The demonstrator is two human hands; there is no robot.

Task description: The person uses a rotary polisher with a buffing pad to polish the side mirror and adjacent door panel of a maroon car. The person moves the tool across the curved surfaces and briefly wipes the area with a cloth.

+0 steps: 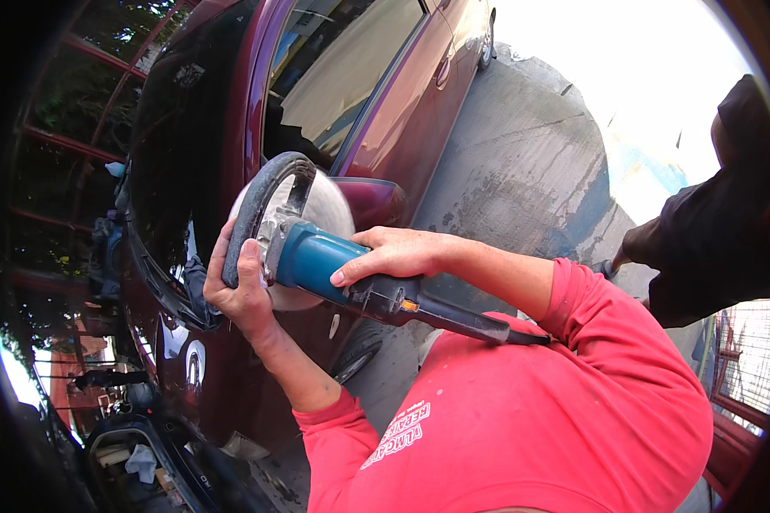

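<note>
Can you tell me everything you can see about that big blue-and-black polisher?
The polisher has a teal, plastic-looking body, a silvery metal-looking head and a thick black loop handle. A wide, whitish round pad shows behind the head. The black rear grip has a small orange part. It slants across the picture beside the dark red car. The left hand holds the loop; the right hand grips the body. I can't tell whether it's spinning.
</note>
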